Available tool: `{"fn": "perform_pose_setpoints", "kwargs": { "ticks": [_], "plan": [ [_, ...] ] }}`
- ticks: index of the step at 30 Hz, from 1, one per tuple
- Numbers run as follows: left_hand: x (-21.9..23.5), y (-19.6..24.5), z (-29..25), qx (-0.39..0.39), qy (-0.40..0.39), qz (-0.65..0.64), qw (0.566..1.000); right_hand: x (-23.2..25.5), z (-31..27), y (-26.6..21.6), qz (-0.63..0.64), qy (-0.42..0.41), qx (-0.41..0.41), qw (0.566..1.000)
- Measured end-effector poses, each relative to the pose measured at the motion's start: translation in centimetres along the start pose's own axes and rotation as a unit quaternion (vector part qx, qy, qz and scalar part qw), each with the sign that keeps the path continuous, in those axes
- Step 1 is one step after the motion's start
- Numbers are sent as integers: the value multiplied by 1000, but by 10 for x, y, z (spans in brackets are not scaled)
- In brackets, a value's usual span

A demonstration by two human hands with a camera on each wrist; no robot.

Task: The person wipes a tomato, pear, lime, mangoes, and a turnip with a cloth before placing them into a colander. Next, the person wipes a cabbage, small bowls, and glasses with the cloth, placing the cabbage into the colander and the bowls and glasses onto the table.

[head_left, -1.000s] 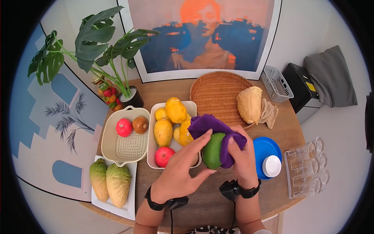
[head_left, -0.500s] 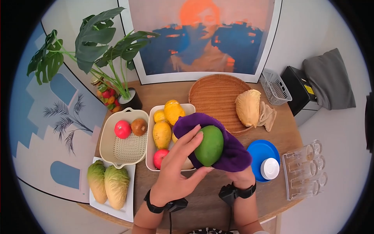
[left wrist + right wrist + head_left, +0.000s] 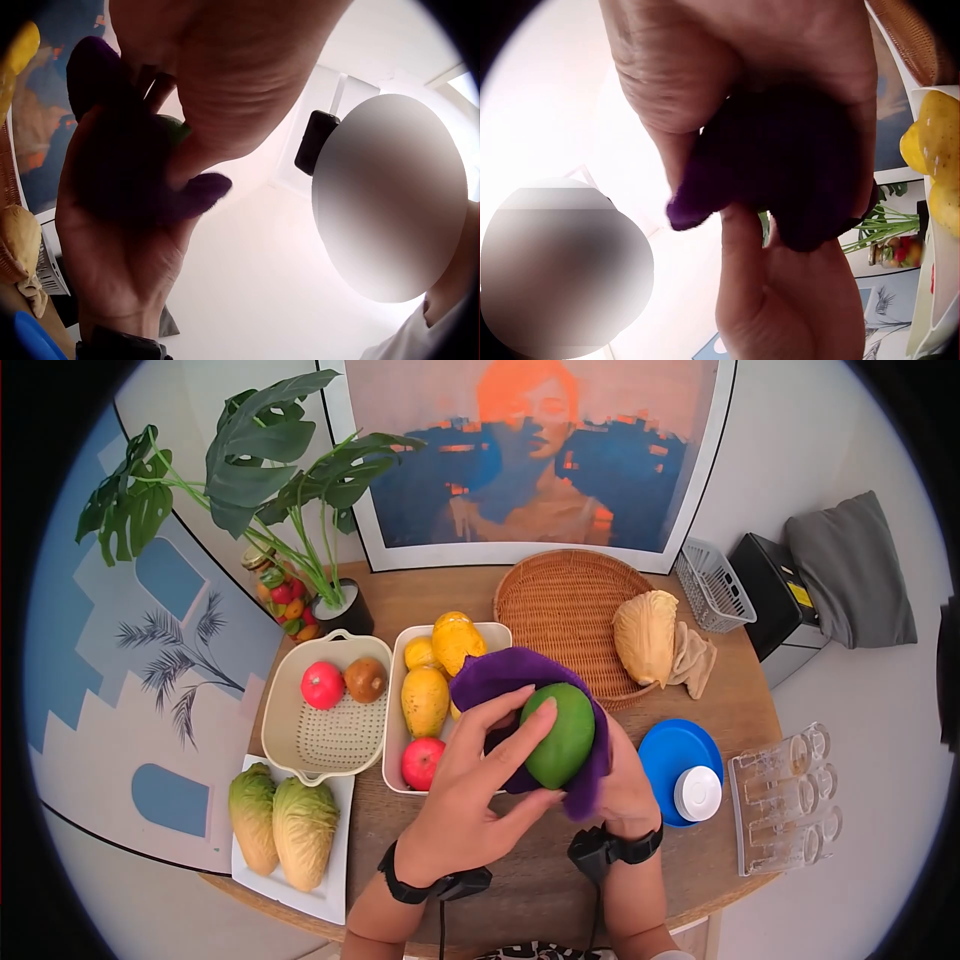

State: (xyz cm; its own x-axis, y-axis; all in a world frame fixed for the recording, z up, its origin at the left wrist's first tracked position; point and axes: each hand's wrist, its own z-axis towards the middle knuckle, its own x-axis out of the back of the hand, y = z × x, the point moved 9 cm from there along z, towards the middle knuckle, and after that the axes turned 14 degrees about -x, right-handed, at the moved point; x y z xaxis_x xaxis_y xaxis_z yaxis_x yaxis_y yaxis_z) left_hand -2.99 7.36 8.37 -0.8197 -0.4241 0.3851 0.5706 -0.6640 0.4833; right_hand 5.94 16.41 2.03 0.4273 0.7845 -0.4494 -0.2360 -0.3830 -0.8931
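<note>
In the head view a green mango [image 3: 562, 745] is held up above the table's front half. My left hand [image 3: 465, 800] grips it, the fingers over its upper left side and the thumb at its lower end. Behind the mango a purple cloth [image 3: 482, 678] is spread, curving up round its right side. My right hand [image 3: 627, 790] holds the cloth from behind and below, cupped round it. The left wrist view shows the cloth [image 3: 206, 193] lying in the right palm; most of the mango is hidden there.
Left of the hands stand a white tray [image 3: 393, 735] of yellow fruit and a cream basket [image 3: 285, 745] with two fruits. Cabbages lie on a white plate [image 3: 335, 840]. A wicker tray [image 3: 560, 600] sits behind, a blue plate [image 3: 655, 745] and glasses [image 3: 795, 795] to the right.
The right hand has gone from pressing the folded cloth on the mango's right side to spreading it underneath, then curling it up round that side. The left hand keeps hold of the mango.
</note>
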Motion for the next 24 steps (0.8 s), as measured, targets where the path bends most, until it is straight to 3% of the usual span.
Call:
{"fn": "perform_pose_setpoints", "kwargs": {
  "ticks": [4,7,9,10,14,16,17,20,24],
  "plan": [
    [-4,-8,-3,19,-1,-3,1000,-1,2,0,-21,61,-23,998],
    [-4,-10,-5,29,-21,-16,999,-3,-1,-9,-66,79,36,994],
    [-9,-3,-2,15,-41,18,999,15,-2,4,56,140,-3,989],
    [-12,1,-1,1,-61,52,997,14,-3,-1,26,130,39,990],
    [-16,2,-2,-16,-68,25,997,31,-7,0,74,186,45,979],
    [-14,-8,-5,76,-9,-80,994,39,-7,2,81,213,41,973],
    [-13,-9,-4,76,-11,-80,994,45,-8,4,87,239,35,967],
    [-13,-9,-2,48,-49,-55,996,47,-7,9,80,243,9,967],
    [-9,-18,-5,52,-12,-54,997,26,-6,2,33,181,2,983]
  ]
}}
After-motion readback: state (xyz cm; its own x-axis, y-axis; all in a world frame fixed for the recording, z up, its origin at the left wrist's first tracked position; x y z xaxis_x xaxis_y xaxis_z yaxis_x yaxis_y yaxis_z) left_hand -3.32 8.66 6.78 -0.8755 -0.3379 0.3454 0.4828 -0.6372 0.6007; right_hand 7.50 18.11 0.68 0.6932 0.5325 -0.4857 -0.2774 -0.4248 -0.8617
